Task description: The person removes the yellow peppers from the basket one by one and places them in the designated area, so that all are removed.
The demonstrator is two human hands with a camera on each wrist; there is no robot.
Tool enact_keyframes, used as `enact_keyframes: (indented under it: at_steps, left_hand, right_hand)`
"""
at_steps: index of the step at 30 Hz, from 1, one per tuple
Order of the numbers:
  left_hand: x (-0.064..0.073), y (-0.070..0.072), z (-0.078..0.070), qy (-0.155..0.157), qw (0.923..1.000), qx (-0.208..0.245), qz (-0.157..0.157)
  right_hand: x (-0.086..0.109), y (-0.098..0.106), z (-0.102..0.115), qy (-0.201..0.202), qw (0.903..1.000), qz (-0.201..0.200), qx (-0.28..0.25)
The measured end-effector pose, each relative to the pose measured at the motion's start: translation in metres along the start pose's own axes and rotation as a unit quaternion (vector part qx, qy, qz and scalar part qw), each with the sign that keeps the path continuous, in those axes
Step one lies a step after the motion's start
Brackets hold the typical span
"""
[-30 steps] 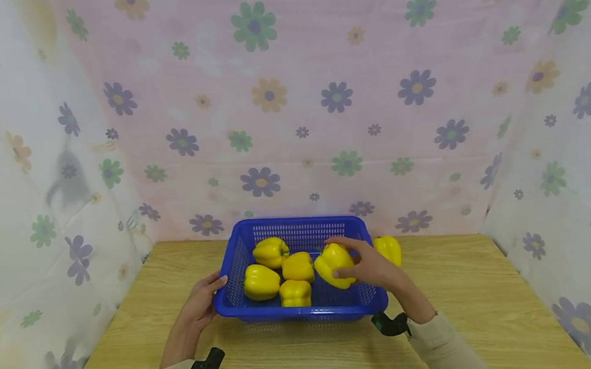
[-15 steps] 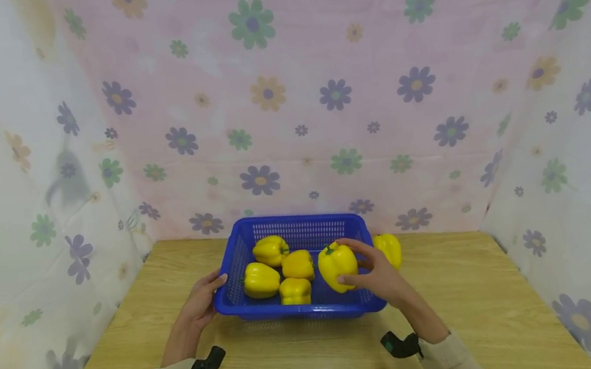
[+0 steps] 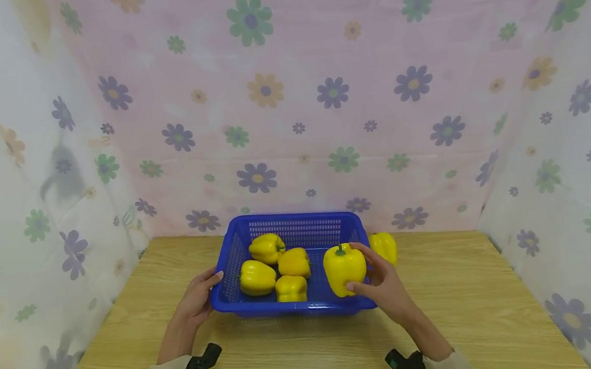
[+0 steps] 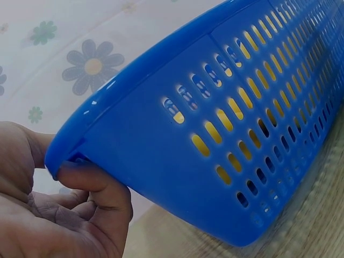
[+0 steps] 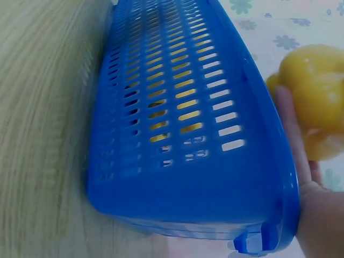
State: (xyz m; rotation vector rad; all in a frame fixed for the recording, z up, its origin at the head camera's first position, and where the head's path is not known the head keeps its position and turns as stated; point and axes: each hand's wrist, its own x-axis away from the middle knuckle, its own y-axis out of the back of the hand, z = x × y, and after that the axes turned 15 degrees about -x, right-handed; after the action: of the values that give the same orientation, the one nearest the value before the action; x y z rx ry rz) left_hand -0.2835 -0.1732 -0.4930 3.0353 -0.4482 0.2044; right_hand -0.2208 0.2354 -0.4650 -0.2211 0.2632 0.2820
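Note:
In the head view a blue perforated basket (image 3: 289, 309) stands on the table with several yellow bell peppers (image 3: 258, 277) in its left half. My left hand (image 3: 194, 299) grips the basket's left rim, thumb on top and fingers curled beneath, as the left wrist view also shows. Over the basket's right end my right hand (image 3: 387, 287) holds another yellow bell pepper (image 3: 345, 269) upright, green stem up, between thumb and fingers. The right wrist view shows this hand beside the basket's rim, the pepper above it. Its far fingers are partly hidden behind the pepper.
One more yellow pepper (image 3: 384, 248) sits on the wooden table (image 3: 443, 302) just right of the basket, partly behind my right hand. A flowered cloth (image 3: 283, 87) hangs close behind the basket and along both sides.
My right hand has drawn the held pepper a little right and toward me, and the pepper has turned from tilted to stem up. My left hand keeps its grip on the rim.

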Motion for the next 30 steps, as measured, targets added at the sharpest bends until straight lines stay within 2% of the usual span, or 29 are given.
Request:
enact_keyframes:
  at_steps: [5, 10, 23, 30]
  left_hand:
    - [0.002, 0.001, -0.002, -0.002, 1.0000, -0.005, 0.000]
    - [0.002, 0.001, -0.002, -0.008, 0.9999, 0.000, 0.007]
    - [0.003, 0.000, -0.003, 0.001, 1.0000, -0.005, -0.001]
    - [0.003, -0.001, -0.003, 0.013, 0.9998, 0.005, -0.010]
  right_hand:
    - [0.006, 0.003, -0.002, 0.023, 0.9985, 0.032, -0.037]
    - [0.014, 0.006, -0.002, 0.036, 0.9970, 0.048, -0.049]
    - [0.041, 0.018, -0.006, 0.045, 0.9953, 0.018, -0.084]
    - [0.058, 0.028, 0.000, 0.033, 0.9941, 0.022, -0.101]
